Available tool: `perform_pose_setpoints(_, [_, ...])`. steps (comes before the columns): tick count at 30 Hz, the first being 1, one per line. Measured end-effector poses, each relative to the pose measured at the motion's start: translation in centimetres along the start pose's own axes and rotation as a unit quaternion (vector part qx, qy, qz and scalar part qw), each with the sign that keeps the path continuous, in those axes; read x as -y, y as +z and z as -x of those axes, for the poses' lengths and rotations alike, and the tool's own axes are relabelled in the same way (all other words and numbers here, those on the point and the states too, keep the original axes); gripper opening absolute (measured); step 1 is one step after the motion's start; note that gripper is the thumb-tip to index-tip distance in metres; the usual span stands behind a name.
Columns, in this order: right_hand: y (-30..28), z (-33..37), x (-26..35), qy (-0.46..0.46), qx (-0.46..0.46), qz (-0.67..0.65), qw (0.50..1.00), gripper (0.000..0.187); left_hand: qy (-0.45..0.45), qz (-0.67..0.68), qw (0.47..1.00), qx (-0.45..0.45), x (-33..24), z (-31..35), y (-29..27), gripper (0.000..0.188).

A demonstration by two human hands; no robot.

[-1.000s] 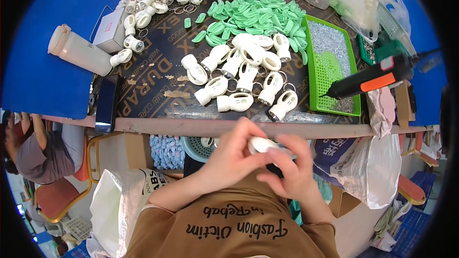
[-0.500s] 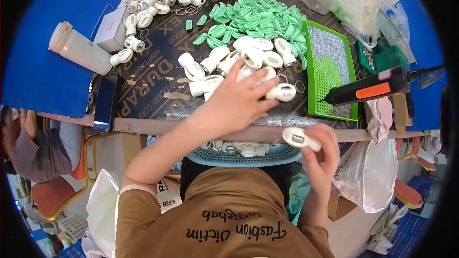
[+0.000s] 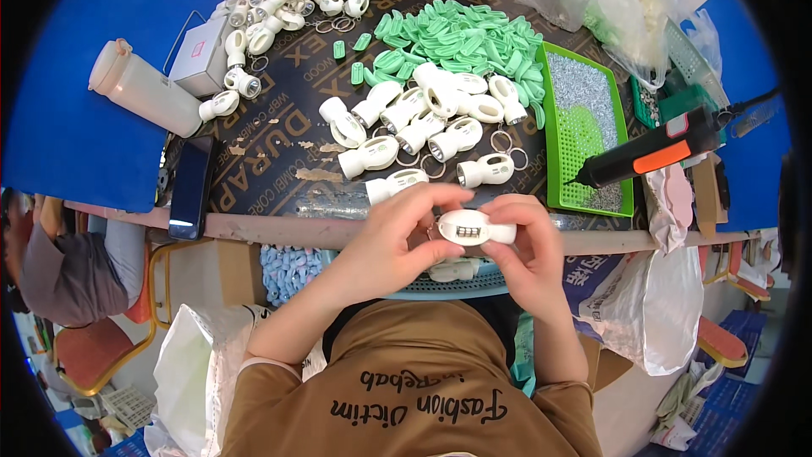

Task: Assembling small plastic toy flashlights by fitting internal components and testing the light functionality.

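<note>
White cylindrical plastic bottle (image 3: 145,89), flat black rectangular phone (image 3: 192,190)
Just beside the bottle: a small white cardboard box (image 3: 201,72).

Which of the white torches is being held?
The white torch in the right hand, left hand at its wide end; those clustered beyond lie on the table.

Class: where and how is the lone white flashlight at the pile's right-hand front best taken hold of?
Pinch the white flashlight across its rounded right end, probably from above: it lies crosswise, lens end pointing left, with both long sides apart from the pile.
</note>
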State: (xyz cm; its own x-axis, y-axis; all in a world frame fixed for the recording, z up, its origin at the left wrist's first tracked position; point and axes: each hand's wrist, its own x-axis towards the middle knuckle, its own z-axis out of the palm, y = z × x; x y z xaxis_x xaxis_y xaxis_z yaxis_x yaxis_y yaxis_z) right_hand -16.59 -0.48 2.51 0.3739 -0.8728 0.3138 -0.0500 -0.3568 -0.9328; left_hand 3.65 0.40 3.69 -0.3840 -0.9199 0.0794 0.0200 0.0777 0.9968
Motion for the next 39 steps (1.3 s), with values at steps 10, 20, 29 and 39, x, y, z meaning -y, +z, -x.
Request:
perform_pose_setpoints(10, [-1.3, -4.2, 1.2, -0.135, 0.021, 0.327, 0.935, 0.017, 0.147, -0.405, 0.900, -0.062, 2.5, -0.3, 0.5, 0.037])
perform_pose_setpoints(20, [-2.3, -18.4, -3.9, -0.034, -0.022, 0.646, 0.762, 0.016, 0.110, -0.411, 0.903, -0.062, 2.6, -0.6, 1.0, 0.033])
perform_pose_setpoints(29, [-2.9, -20.5, -6.0, -0.087, -0.101, 0.599, 0.790, 0.027, 0.119, -0.414, 0.901, -0.058, 2.2, -0.9, 1.3, 0.041])
perform_pose_setpoints(39, [-4.0, -3.6, 1.7, 0.057, 0.058, -0.056, 0.995, 0.019, 0.114, -0.404, 0.904, -0.076, 3.0, -0.8, 1.0, 0.038])
